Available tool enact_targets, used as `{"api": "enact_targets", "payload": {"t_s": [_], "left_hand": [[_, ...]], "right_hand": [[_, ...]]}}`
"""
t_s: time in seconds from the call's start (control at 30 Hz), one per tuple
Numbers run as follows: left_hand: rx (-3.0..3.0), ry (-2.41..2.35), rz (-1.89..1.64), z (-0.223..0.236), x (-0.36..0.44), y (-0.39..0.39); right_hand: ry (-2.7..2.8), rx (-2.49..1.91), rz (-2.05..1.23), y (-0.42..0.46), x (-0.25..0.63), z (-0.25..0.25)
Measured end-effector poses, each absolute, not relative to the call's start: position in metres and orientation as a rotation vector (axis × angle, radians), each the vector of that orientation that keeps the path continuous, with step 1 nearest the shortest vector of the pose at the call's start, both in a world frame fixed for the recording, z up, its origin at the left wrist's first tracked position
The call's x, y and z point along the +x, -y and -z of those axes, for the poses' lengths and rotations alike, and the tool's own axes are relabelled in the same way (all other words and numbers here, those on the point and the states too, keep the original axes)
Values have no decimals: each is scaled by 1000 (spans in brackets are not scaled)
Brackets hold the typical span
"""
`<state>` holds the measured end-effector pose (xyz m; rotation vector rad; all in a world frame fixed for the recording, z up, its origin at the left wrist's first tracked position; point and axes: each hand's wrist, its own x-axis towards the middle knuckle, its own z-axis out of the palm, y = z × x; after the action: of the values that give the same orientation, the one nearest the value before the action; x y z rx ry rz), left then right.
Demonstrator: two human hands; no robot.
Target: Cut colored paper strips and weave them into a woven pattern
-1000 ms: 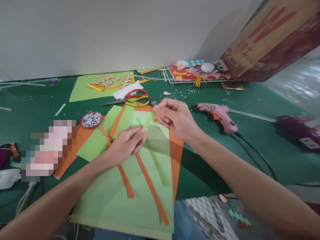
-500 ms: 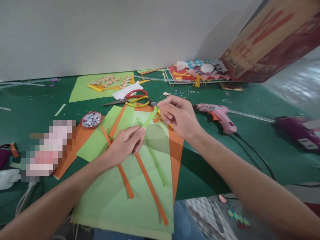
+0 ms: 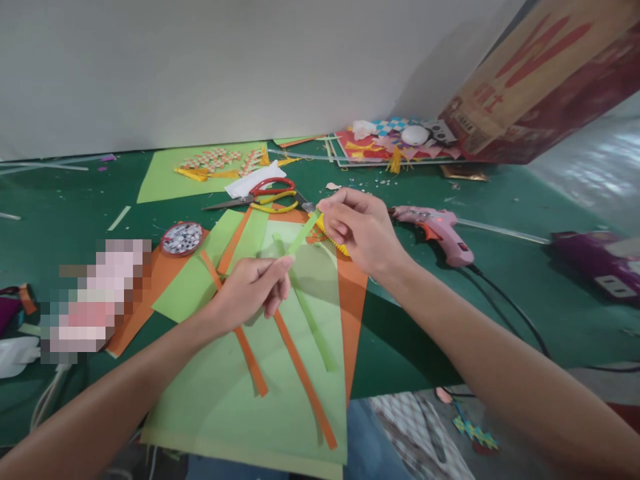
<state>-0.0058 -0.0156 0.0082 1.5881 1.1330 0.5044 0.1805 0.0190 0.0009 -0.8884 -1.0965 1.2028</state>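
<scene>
Between my two hands a light green paper strip (image 3: 304, 235) is stretched at a slant above the stacked sheets. Thumb and fingers of my left hand (image 3: 257, 283) pinch its lower end. My right hand (image 3: 357, 230) grips the upper end, its fingers curled and partly hidden. Below lies a large green paper sheet (image 3: 240, 400), with two orange paper strips (image 3: 305, 380) and another green strip (image 3: 315, 327) on it. Beside my right hand, a yellow ridged-edged item (image 3: 330, 233) shows in part. Just beyond are red-handled scissors (image 3: 273, 183) and a yellow-handled tool (image 3: 275, 202).
To the right rests a pink glue gun (image 3: 440, 230) with its cord. A round dish of googly eyes (image 3: 183, 239) sits at left, near a blurred pinkish item (image 3: 100, 297). At the back lie woven paper pieces (image 3: 213, 161), and a paper bag (image 3: 530, 87) stands back right.
My right hand has moved slightly right, drawing away from my left hand, so more of the green strip shows. The yellow item beside it has come into view.
</scene>
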Motion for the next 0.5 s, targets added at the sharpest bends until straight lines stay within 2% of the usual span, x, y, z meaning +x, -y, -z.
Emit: {"api": "enact_targets", "payload": {"t_s": [0.5], "left_hand": [[1645, -1027, -487, -7, -9, 16]], "right_hand": [[1073, -942, -1212, -20, 181, -1]]}}
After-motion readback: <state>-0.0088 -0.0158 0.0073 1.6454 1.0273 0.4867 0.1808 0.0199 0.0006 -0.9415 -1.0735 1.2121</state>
